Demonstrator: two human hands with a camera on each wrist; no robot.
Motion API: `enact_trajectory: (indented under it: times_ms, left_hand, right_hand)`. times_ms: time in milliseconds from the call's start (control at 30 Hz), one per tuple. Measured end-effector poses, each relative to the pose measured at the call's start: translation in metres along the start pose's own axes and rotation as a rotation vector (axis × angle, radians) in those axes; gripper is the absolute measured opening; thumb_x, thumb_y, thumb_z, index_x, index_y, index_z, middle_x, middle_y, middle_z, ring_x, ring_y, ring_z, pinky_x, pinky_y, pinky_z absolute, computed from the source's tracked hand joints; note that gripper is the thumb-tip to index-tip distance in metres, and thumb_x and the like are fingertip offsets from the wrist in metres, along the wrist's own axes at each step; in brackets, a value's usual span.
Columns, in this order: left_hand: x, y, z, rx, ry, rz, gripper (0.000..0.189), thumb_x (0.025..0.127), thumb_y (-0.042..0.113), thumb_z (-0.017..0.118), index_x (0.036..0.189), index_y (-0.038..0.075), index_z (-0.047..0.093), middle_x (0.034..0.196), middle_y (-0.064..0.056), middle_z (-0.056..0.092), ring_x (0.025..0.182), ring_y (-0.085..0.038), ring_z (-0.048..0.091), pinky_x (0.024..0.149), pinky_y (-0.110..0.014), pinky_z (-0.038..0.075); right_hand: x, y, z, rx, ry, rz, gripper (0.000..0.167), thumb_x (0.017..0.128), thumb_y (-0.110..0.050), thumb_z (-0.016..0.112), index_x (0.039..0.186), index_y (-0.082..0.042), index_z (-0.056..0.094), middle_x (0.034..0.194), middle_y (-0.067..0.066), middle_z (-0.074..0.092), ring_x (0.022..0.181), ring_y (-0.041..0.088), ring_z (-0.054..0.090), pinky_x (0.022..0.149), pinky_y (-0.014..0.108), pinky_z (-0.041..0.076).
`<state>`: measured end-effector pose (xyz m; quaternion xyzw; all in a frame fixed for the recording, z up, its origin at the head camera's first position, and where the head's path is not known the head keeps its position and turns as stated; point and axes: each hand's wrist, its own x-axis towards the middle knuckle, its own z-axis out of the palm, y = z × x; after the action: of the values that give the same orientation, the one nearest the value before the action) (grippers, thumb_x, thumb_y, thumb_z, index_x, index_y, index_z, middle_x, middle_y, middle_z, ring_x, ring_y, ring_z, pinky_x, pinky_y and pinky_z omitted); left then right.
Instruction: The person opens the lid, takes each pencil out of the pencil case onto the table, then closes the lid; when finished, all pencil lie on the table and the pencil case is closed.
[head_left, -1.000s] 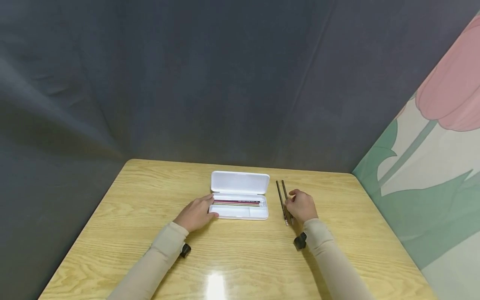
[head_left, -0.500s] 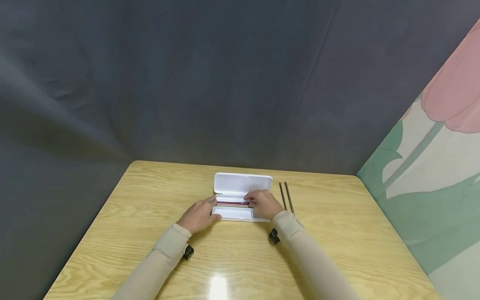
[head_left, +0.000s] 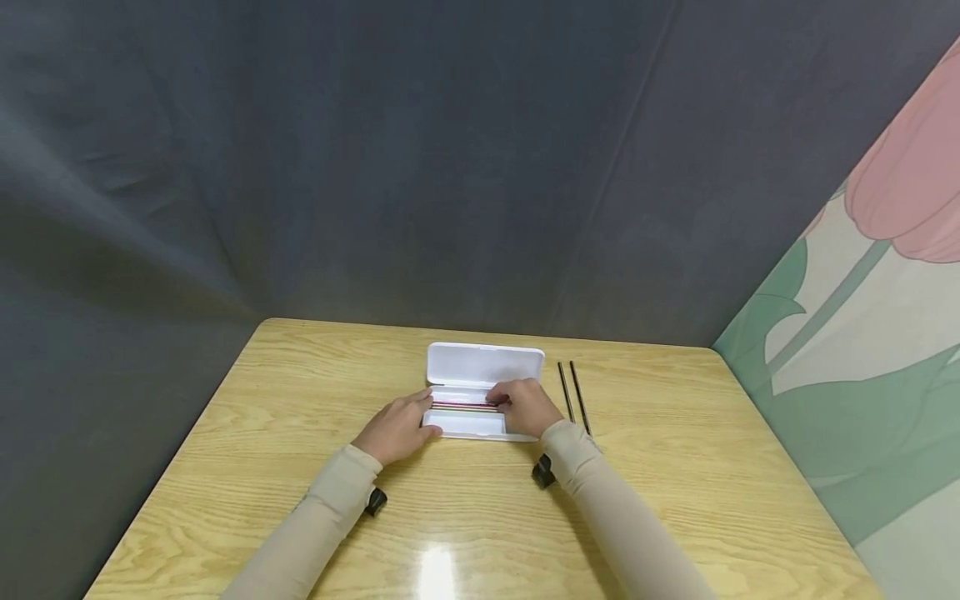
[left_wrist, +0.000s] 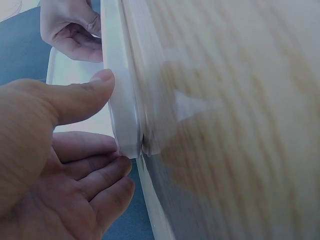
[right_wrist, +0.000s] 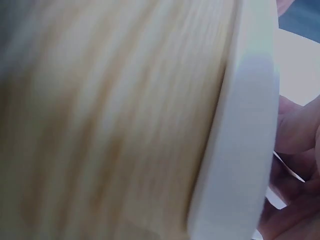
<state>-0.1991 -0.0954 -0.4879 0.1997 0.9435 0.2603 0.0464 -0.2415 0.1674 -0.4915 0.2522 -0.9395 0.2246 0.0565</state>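
A white pencil case [head_left: 465,426] lies on the table with its lid [head_left: 483,364] raised. Several pencils [head_left: 461,407], red and pale striped, lie lengthwise in its rear compartment. My left hand [head_left: 396,429] holds the case's left end, thumb [left_wrist: 90,95] at the front wall and fingers behind the end. My right hand [head_left: 527,408] reaches over the front wall at the right, its curled fingertips pinching at the pencils' right ends, which the hand hides. Curled fingers [right_wrist: 300,125] show behind the white wall in the right wrist view.
Two dark pencils [head_left: 580,396] lie side by side on the wooden table [head_left: 660,433], just right of the case; the right wrist covers their near ends. A dark curtain [head_left: 450,167] hangs behind the table, and a tulip-patterned cloth [head_left: 862,375] hangs at the right.
My right hand has left the two dark pencils, moved left and come down into the case at the pencils. My left hand has stayed at the case's left end.
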Motion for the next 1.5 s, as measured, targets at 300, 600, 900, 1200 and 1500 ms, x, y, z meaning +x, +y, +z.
enact_trajectory:
  times_ms: [300, 600, 900, 1200, 1500]
  left_hand:
    - [0.000, 0.001, 0.000, -0.010, 0.007, 0.015, 0.066, 0.096, 0.037, 0.070, 0.145, -0.003, 0.051, 0.161, -0.014, 0.041, 0.146, -0.035, 0.045, 0.120, -0.047, 0.042]
    - [-0.001, 0.004, 0.002, -0.027, -0.005, 0.020, 0.069, 0.095, 0.036, 0.070, 0.148, -0.003, 0.047, 0.161, -0.015, 0.040, 0.147, -0.035, 0.043, 0.122, -0.047, 0.040]
    - [0.000, 0.003, 0.003, -0.028, -0.008, 0.012, 0.067, 0.096, 0.037, 0.069, 0.148, 0.000, 0.048, 0.163, -0.011, 0.037, 0.148, -0.034, 0.042, 0.123, -0.047, 0.038]
    - [-0.002, -0.001, 0.002, -0.049, -0.020, 0.009, 0.068, 0.096, 0.036, 0.069, 0.149, -0.001, 0.047, 0.164, -0.012, 0.036, 0.148, -0.036, 0.041, 0.122, -0.049, 0.039]
    - [-0.001, -0.003, -0.002, -0.034, -0.028, 0.012, 0.067, 0.097, 0.036, 0.069, 0.148, -0.002, 0.048, 0.164, -0.013, 0.036, 0.148, -0.037, 0.041, 0.122, -0.049, 0.039]
  right_hand:
    - [0.001, 0.009, 0.002, 0.065, -0.020, 0.015, 0.026, 0.082, 0.009, 0.073, 0.083, -0.017, 0.075, 0.082, -0.004, 0.076, 0.077, 0.008, 0.069, 0.071, 0.022, 0.060]
    - [-0.006, 0.001, -0.010, 0.035, 0.005, 0.010, 0.021, 0.085, 0.007, 0.072, 0.085, -0.013, 0.078, 0.083, -0.001, 0.078, 0.079, 0.010, 0.071, 0.073, 0.027, 0.062]
    - [-0.016, 0.008, -0.051, 0.310, 0.116, 0.256, 0.018, 0.090, 0.001, 0.072, 0.097, -0.013, 0.079, 0.094, 0.005, 0.078, 0.079, 0.010, 0.065, 0.069, 0.020, 0.055]
    - [-0.032, 0.030, -0.096, 0.817, 0.365, 0.402, 0.030, 0.096, 0.002, 0.065, 0.125, 0.008, 0.065, 0.094, -0.010, 0.074, 0.087, 0.001, 0.069, 0.072, 0.013, 0.057]
    - [-0.065, 0.071, -0.103, 0.558, 0.396, 0.665, 0.029, 0.097, -0.007, 0.065, 0.126, 0.000, 0.068, 0.100, 0.004, 0.075, 0.076, 0.001, 0.067, 0.067, 0.015, 0.059]
